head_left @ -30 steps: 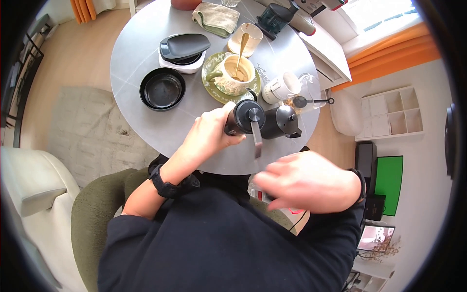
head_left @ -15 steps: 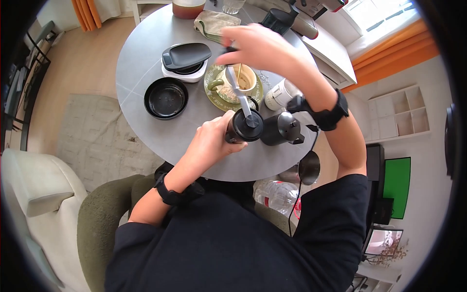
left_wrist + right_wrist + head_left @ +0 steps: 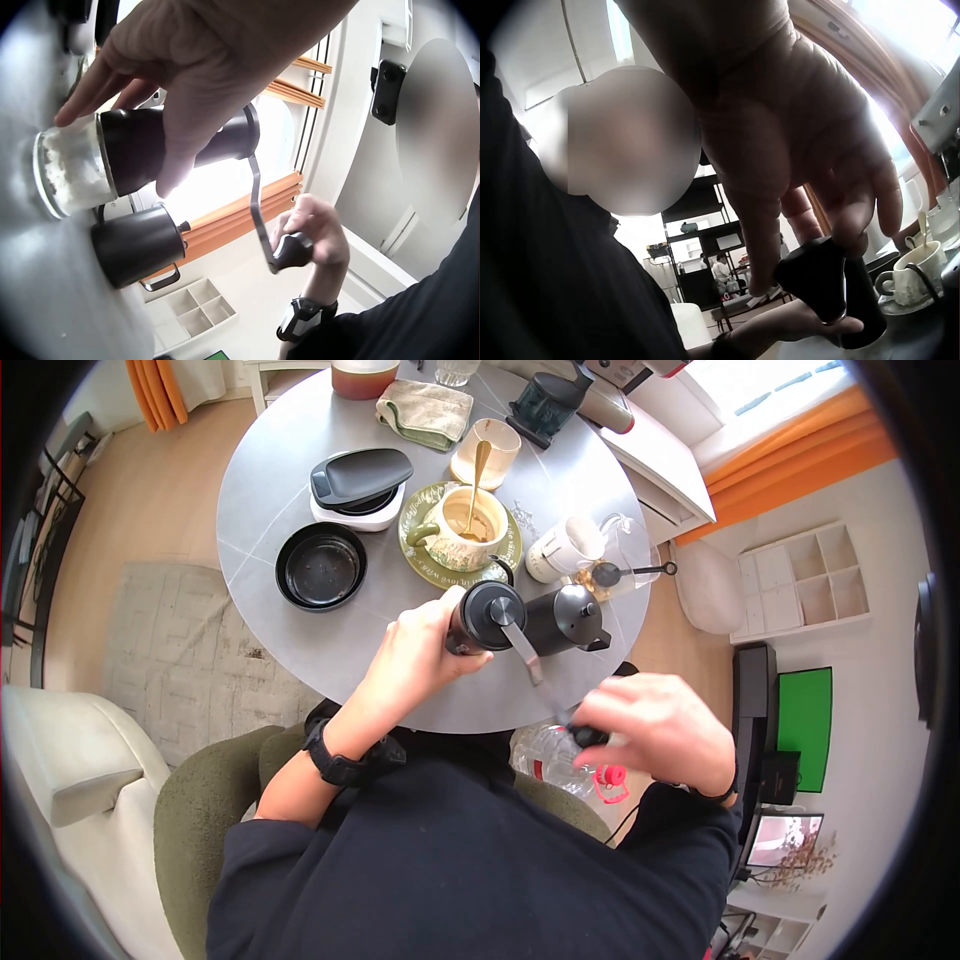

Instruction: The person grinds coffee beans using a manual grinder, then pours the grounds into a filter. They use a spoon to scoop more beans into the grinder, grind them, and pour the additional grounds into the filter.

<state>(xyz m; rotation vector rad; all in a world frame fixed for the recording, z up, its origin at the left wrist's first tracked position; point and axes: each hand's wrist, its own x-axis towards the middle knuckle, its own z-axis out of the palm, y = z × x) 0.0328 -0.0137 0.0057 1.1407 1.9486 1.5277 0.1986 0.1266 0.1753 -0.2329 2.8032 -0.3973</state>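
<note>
A black hand coffee grinder [image 3: 485,618] stands at the table's front edge, its metal crank swung toward the person. My left hand [image 3: 425,645] grips the body, thumb on one side and fingers on the other. The clear jar [image 3: 71,169] under it shows in the left wrist view, base at the tabletop. With fingertips and thumb, my right hand [image 3: 660,728] holds the black crank knob [image 3: 292,250]. Right beside the grinder is a black lidded pot [image 3: 568,615]. Behind them, a patterned cup [image 3: 455,550] with a gold spoon sits on a green plate [image 3: 412,520].
To the left are a black round dish [image 3: 320,567] and a white scale [image 3: 375,518] bearing a dark scoop. A white cup [image 3: 560,552] and a black spoon [image 3: 635,571] lie right. Cloth [image 3: 425,412] rests behind; below the edge stands a plastic bottle [image 3: 550,755].
My right hand swings the crank round: near the body, then out over the cup and plate, and now back near the body. My left hand keeps its hold on the grinder.
</note>
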